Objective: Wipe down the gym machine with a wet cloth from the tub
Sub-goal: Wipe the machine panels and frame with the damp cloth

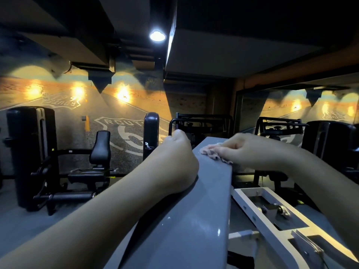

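The gym machine's grey top housing (196,210) runs from the bottom centre up toward the middle of the head view. My right hand (250,150) grips a pale pink cloth (210,153) and holds it down on the far end of that grey surface. My left hand (174,164) rests against the left edge of the housing, its fingers curled over the edge and mostly hidden. No tub is in view.
A white metal frame (270,212) with pulleys lies right of the housing. Black gym machines stand at the left (31,158), centre back (200,125) and right (330,142). A road mural covers the wall, and a mirror (291,105) hangs at the right.
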Motion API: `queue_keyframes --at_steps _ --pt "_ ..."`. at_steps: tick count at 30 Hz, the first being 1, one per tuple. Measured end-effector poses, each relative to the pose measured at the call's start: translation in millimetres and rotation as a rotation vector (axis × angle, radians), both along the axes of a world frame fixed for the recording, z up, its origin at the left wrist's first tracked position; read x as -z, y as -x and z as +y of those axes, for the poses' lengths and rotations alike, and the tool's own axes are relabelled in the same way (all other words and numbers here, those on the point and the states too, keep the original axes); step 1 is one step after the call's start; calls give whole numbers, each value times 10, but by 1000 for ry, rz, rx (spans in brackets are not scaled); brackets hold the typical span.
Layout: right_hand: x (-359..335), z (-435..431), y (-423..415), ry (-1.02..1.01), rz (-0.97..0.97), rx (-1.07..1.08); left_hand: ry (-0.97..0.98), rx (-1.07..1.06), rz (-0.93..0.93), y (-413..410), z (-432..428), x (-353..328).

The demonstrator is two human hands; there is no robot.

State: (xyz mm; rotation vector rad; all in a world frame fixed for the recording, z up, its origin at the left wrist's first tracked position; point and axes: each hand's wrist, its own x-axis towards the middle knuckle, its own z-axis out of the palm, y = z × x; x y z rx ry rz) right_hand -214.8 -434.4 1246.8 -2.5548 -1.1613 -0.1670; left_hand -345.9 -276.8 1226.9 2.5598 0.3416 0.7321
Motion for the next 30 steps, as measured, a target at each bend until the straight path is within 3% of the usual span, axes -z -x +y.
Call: queue_keyframes --at_steps 3,7,10,17,26,30 --pt "-42 101 -81 60 -28 27 -2 -3 9 -51 15 1" --pt "48 -93 170 22 -11 -157 -10 0 34 5 -14 -1" --pt "59 -260 363 -24 107 -276 -22 3 58 4 -25 1" --pt "-41 123 -233 27 37 22 8 -25 71 21 -57 -38" --pt "128 -256 57 -94 185 -280 -30 -20 109 -41 -18 -26" --pt "29 -60 -115 -101 154 -115 -59 -25 117 -18 -18 -39"
